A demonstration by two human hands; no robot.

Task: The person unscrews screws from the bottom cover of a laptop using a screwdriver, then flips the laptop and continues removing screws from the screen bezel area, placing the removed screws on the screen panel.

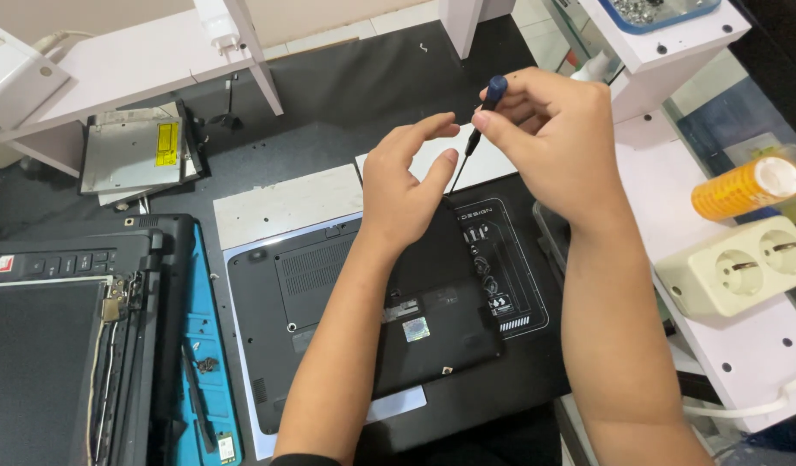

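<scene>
The black laptop (pixel 372 319) lies bottom-up on the mat in front of me, so its screws face me. My right hand (pixel 553 147) pinches the blue-handled screwdriver (pixel 477 129), tip down at the laptop's far edge. My left hand (pixel 406 185), fingers loosely spread and grasping nothing, steadies beside the shaft.

Bright, even indoor light falling from above. Soft shadows lying under hands (pixel 475 164) on dark laptop base (pixel 372 319). Faint sheen showing on black table (pixel 346 95) mat. White shelves near top right reading almost overexposed. Focus staying sharp at centre; slight wide-angle stretching toward edges; no motion blur showing.
</scene>
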